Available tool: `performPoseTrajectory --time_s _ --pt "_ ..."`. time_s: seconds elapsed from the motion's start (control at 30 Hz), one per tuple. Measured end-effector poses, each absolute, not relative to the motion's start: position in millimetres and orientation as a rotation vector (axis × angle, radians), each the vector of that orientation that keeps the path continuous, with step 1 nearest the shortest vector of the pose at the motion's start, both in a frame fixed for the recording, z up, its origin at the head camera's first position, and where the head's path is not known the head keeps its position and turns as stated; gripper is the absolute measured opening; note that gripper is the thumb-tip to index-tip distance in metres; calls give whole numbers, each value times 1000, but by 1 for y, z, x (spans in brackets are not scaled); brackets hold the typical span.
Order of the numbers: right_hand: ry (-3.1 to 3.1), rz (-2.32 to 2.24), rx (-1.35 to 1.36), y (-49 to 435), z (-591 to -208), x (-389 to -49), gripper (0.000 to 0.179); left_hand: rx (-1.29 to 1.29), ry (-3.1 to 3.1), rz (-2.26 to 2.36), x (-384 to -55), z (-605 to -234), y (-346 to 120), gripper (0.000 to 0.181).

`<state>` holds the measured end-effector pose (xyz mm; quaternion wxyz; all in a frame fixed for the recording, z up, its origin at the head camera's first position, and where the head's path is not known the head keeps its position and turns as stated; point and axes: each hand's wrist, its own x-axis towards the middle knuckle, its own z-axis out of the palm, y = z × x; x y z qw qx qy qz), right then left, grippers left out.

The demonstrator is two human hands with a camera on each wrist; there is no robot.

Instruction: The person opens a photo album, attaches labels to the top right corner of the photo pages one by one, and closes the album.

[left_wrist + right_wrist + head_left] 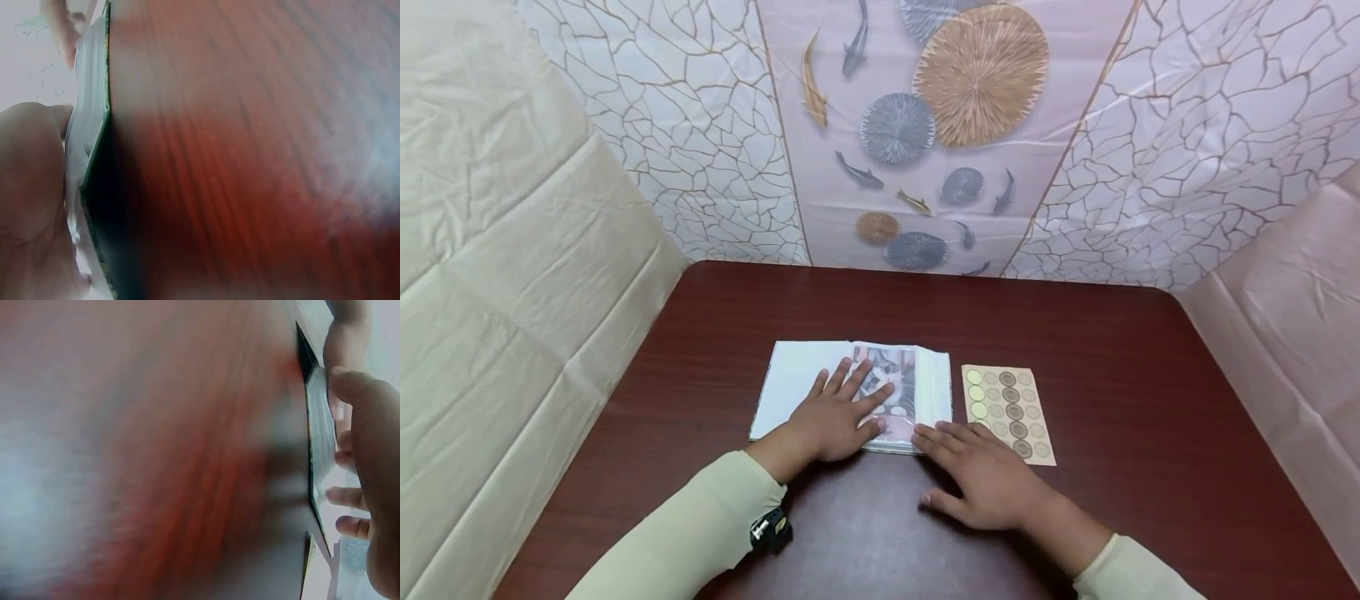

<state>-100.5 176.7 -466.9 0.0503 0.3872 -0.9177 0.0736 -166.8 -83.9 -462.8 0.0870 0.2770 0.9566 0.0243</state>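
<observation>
An open photo album (801,375) lies on the table, its left side a blank white page. A photo of a cat (906,375) under a clear sleeve shows on the right-hand page. My left hand (831,421) rests on the album with fingers spread, partly covering the cat photo. My right hand (988,479) reaches the album's lower right corner, fingers extended and fingertips on the page edge. In the left wrist view, the stacked pages (90,87) and green-edged cover appear side-on beside my left palm. The right wrist view shows the right fingers (350,497) along the album.
Right of the album lies a tan sheet of round stickers (1032,400), its lower left part overlapped by my right hand. The dark red wooden table (1075,333) stands against a patterned cloth backdrop (700,150). A small black device (771,529) sits at my left sleeve.
</observation>
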Motion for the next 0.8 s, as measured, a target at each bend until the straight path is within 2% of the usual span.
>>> performPoseTrajectory --time_s 0.2,0.4,0.6,0.8 --pt "-2815 224 1045 168 -465 -132 72 816 2832 47 -168 -460 -84 55" --pt "-2869 162 1047 157 -468 -163 75 807 2786 98 -172 -470 -88 55" --pt "-2978 124 1048 156 -477 -174 79 814 2784 152 -175 -483 -91 56" --pt "-2975 164 1056 157 -484 -178 82 804 2781 133 -175 -477 -91 56"
